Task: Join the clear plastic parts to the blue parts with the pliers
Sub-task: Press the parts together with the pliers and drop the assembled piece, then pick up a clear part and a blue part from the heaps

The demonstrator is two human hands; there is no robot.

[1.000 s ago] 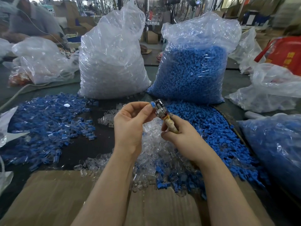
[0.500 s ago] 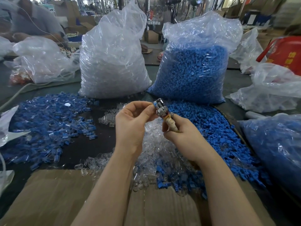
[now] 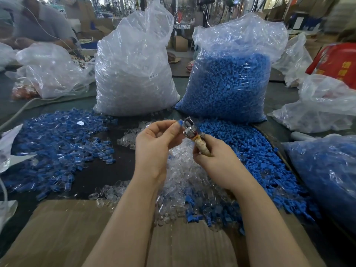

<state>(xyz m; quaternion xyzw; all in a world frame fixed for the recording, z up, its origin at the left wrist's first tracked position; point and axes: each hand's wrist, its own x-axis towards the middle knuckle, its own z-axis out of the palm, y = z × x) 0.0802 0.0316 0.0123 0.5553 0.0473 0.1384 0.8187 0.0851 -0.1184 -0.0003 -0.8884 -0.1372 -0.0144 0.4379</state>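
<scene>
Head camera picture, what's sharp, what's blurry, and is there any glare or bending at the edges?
Head view: the left hand, the right hand and the pliers are fairly sharp; the clear bag and the blue bag show bright glare on their plastic; the background workshop is soft and smeared; wide-angle bending stretches the cardboard and the forearms toward the lower edge.

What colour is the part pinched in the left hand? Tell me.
Blue: the small part pinched by the left hand at the pliers, seen in the head view.
</scene>
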